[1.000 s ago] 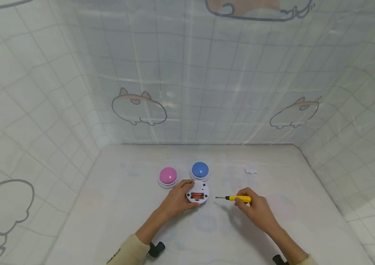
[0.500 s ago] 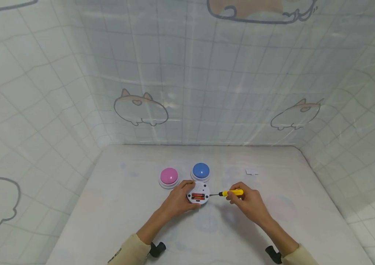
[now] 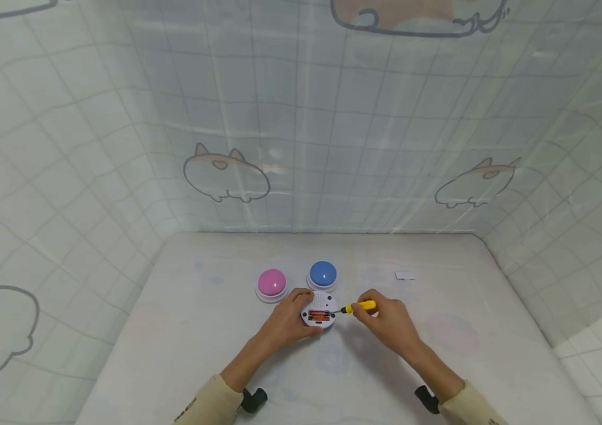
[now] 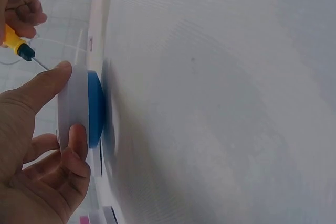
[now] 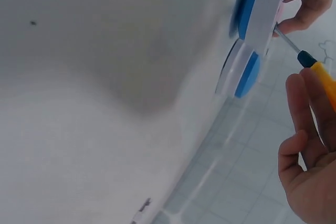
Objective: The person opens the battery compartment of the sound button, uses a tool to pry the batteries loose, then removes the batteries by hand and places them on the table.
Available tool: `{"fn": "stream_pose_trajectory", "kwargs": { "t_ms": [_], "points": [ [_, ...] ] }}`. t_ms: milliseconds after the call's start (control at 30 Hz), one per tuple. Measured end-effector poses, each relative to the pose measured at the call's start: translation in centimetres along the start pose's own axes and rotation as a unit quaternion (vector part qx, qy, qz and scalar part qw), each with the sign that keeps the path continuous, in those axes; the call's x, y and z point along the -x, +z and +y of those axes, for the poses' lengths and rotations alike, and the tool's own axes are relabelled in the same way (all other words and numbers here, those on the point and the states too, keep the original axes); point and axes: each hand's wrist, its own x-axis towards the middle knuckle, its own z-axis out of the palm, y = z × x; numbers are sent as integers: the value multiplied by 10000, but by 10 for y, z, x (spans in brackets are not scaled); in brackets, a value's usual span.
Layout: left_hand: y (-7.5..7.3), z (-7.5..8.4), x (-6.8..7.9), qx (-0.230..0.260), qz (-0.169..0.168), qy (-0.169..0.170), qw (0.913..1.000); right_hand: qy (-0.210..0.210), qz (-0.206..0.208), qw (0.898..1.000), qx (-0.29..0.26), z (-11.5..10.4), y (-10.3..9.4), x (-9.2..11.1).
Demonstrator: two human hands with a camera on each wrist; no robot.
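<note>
A round white push button [image 3: 320, 300] lies upside down on the table, its blue dome facing down in the left wrist view. Its open battery compartment shows red-and-black batteries [image 3: 319, 316]. My left hand [image 3: 286, 323] grips the white base by its rim, thumb and fingers on opposite sides. In my right hand [image 3: 392, 326], thumb and fingers pinch a screwdriver [image 3: 367, 305] with a yellow handle and a dark collar. The screwdriver's tip meets the underside at the right end of the compartment; whether it touches a battery I cannot tell.
Behind the held button stands an upright blue push button [image 3: 323, 273], with a pink push button [image 3: 271, 283] to its left. A small flat white piece [image 3: 404, 275] lies at the right back. Patterned sheeting [image 3: 333, 147] rises behind the table and at both sides.
My right hand has moved left with the screwdriver, bringing its tip from beside the white base onto its underside. The left hand still holds the push button in the same place.
</note>
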Motion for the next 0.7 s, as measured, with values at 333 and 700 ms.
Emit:
{"fn": "stream_pose_trajectory", "kwargs": {
  "t_ms": [333, 700],
  "points": [
    [0, -2, -1, 37, 15, -2, 10000, -444, 7, 9944, 963, -22, -1, -5],
    [1, -2, -1, 109, 48, 23, 9999, -688, -352, 9970, 69, -24, 3, -8]
  ]
}}
